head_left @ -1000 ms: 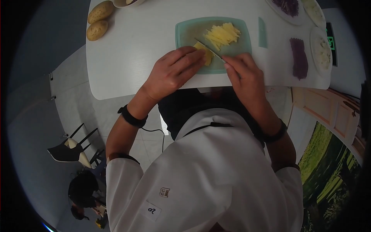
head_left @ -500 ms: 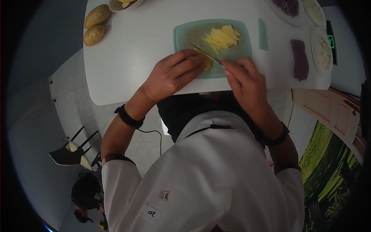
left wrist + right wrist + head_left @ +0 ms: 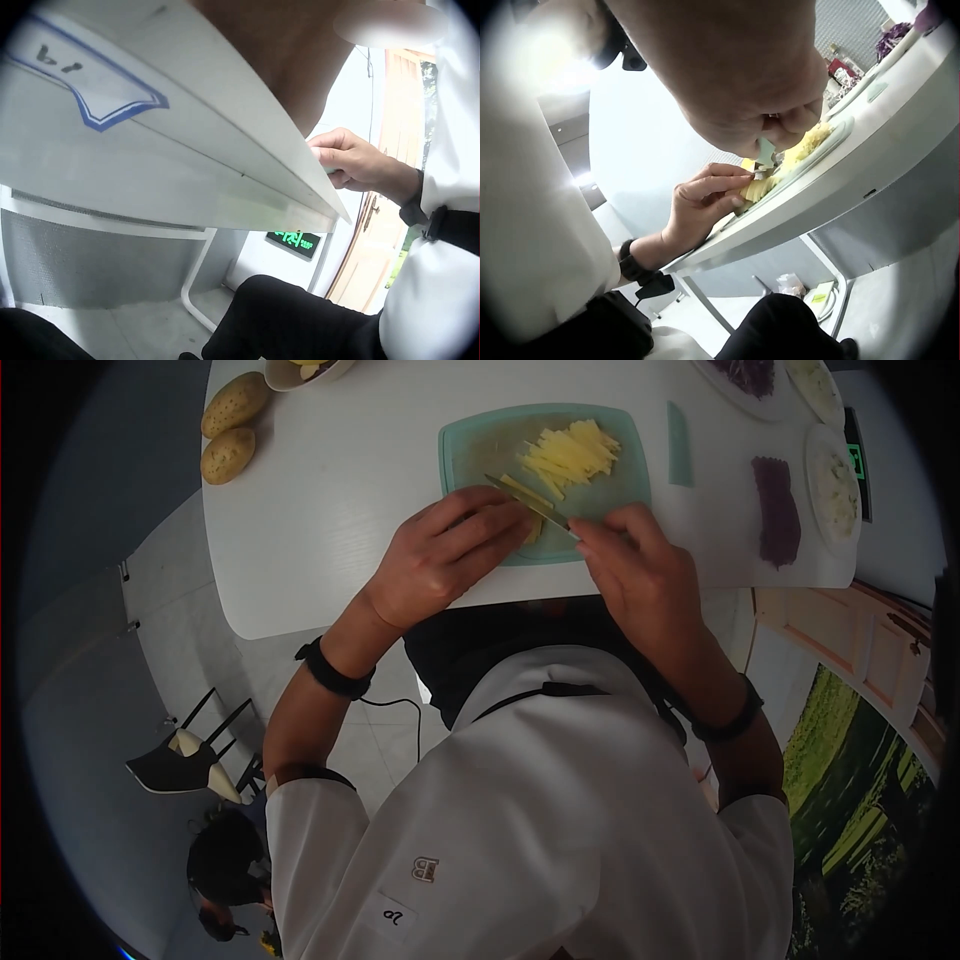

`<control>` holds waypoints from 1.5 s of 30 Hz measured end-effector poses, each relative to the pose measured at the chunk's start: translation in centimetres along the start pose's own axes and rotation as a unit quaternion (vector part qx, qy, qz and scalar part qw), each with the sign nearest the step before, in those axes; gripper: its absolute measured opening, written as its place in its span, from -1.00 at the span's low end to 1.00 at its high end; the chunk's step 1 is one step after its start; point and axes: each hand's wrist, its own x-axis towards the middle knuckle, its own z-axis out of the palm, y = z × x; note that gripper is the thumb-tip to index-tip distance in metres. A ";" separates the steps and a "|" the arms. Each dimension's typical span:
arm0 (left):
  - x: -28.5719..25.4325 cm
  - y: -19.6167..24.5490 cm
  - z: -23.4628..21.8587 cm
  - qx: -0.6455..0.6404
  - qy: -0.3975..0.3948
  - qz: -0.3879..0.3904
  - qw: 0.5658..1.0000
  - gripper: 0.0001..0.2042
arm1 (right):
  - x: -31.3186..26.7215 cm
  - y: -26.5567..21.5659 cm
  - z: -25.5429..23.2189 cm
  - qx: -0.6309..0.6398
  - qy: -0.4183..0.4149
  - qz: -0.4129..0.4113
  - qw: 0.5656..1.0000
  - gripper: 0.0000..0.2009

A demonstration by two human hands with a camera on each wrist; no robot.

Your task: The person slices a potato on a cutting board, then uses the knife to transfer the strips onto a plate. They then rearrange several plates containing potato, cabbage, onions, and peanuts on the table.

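My right hand (image 3: 645, 565) grips a small knife (image 3: 522, 498), its blade slanting across the cut end of a yellow potato piece (image 3: 756, 190). In the right wrist view the knife's pale green handle (image 3: 766, 152) shows under the fingers. My left hand (image 3: 435, 555) holds the potato piece down on the green cutting board (image 3: 468, 450), thumb and fingers on it, covering most of it in the head view. Farther back on the board, beyond the blade, lies a loose heap of potato strips (image 3: 575, 452).
Two whole potatoes (image 3: 234, 406) and a bowl (image 3: 310, 380) stand at the table's far left. Right of the board lie a flat teal piece (image 3: 680, 445) and a purple strip (image 3: 776, 510). Plates with shredded purple (image 3: 750, 375) and white food (image 3: 835, 490) line the right edge.
The knife blade has shifted slightly left over the potato piece, and a thin strip now shows along it. Both hands keep their holds. The head view has shifted a little.
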 end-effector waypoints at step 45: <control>-0.2 -0.1 0.3 -0.020 0.023 -0.006 1.000 -0.64 | 0.0 1.5 0.6 0.062 -0.001 0.025 0.998 -0.80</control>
